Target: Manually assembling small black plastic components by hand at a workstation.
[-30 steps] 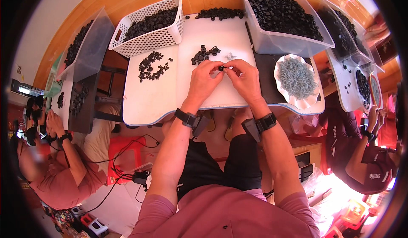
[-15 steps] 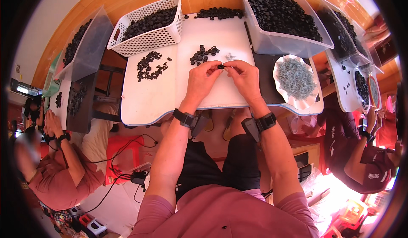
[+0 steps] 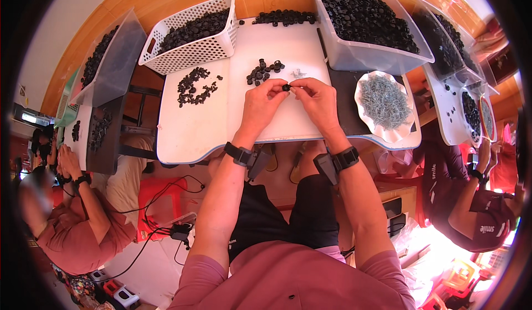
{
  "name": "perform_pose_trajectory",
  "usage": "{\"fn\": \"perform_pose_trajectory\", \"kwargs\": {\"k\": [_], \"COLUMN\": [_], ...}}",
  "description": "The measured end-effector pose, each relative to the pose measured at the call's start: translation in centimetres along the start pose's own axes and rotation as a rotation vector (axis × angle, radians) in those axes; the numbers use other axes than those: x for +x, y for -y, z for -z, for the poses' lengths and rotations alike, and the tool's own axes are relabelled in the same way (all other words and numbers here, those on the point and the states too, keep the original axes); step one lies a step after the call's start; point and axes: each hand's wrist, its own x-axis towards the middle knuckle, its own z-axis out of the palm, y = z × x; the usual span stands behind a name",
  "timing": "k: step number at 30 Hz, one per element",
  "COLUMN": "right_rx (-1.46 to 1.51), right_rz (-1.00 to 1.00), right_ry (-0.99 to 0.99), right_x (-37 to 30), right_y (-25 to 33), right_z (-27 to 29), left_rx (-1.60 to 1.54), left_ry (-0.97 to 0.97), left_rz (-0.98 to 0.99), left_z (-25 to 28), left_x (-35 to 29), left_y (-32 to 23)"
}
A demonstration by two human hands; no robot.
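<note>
My left hand (image 3: 262,103) and my right hand (image 3: 316,103) meet over the white table (image 3: 221,127), fingertips pinched together. Between them is a small round black plastic part (image 3: 286,87), gripped by the left fingers. The right thumb and forefinger close at its side; whether they hold a screw there is too small to tell. Just beyond the hands lie a cluster of black knob-like parts (image 3: 265,72) and a little heap of silvery screws (image 3: 298,73). Smaller black pieces (image 3: 194,88) are spread to the left.
A white perforated basket (image 3: 188,55) and a clear bin (image 3: 371,55), both full of black parts, stand at the back. A scalloped white dish (image 3: 407,130) of screws sits at right. Co-workers sit on both sides. Black cables (image 3: 149,210) hang at lower left.
Both hands stay nearly in place, still pinching at the small black part. The part shows slightly more between the fingertips now. The piles look unchanged.
</note>
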Motion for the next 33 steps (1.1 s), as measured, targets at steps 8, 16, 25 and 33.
{"fn": "perform_pose_trajectory", "kwargs": {"k": [8, 16, 25, 33], "right_rx": [-0.049, -0.088, -0.176, -0.267], "right_rz": [0.078, 0.134, 0.258, 0.381], "right_ry": [-0.013, -0.023, -0.073, -0.085], "right_x": [-0.1, -0.2, -0.4, -0.5], "right_y": [0.9, 0.8, 0.7, 0.5], "right_z": [0.1, 0.0, -0.4, -0.7], "left_rx": [0.037, 0.078, 0.058, 0.049], "left_ry": [-0.03, -0.011, 0.003, 0.004], "left_rz": [-0.044, -0.106, -0.099, -0.016], "left_z": [-0.1, -0.4, -0.2, -0.2], "left_x": [-0.2, -0.4, -0.2, 0.2], "left_y": [-0.2, -0.5, -0.5, -1.1]}}
